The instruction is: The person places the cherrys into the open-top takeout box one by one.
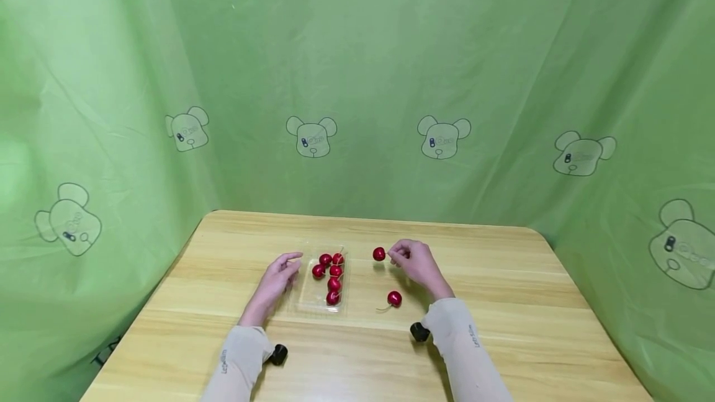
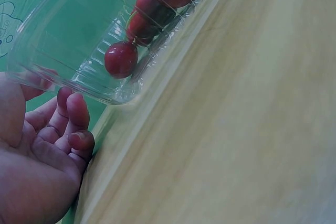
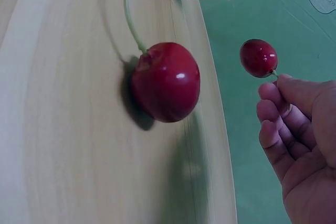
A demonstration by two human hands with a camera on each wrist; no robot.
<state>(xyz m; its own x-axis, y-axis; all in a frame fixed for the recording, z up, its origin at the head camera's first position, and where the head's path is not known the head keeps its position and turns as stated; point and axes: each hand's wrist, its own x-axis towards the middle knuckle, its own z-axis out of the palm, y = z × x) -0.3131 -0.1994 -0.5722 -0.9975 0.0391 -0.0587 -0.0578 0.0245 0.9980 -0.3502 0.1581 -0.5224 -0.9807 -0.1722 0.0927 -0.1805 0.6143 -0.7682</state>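
Observation:
A clear plastic container [image 1: 310, 303] on the table holds several red cherries [image 1: 334, 284], mostly in a row along its right side. Beside its left edge is my left hand [image 1: 278, 276], fingers loosely bent. In the left wrist view a fingertip [image 2: 41, 86] shows at the container's wall; whether it presses there I cannot tell. My right hand [image 1: 414, 260] pinches the stem of one cherry [image 3: 258, 57] between thumb and fingertips, holding it in the air to the right of the container. Another cherry [image 1: 394, 299] with a green stem lies on the table below that hand.
The wooden table [image 1: 491, 278] has rounded far corners. A green curtain [image 1: 368, 79] with bear-head drawings hangs behind it and at both sides. A small black device [image 1: 278, 355] sits at the left wrist and a similar device [image 1: 419, 332] at the right.

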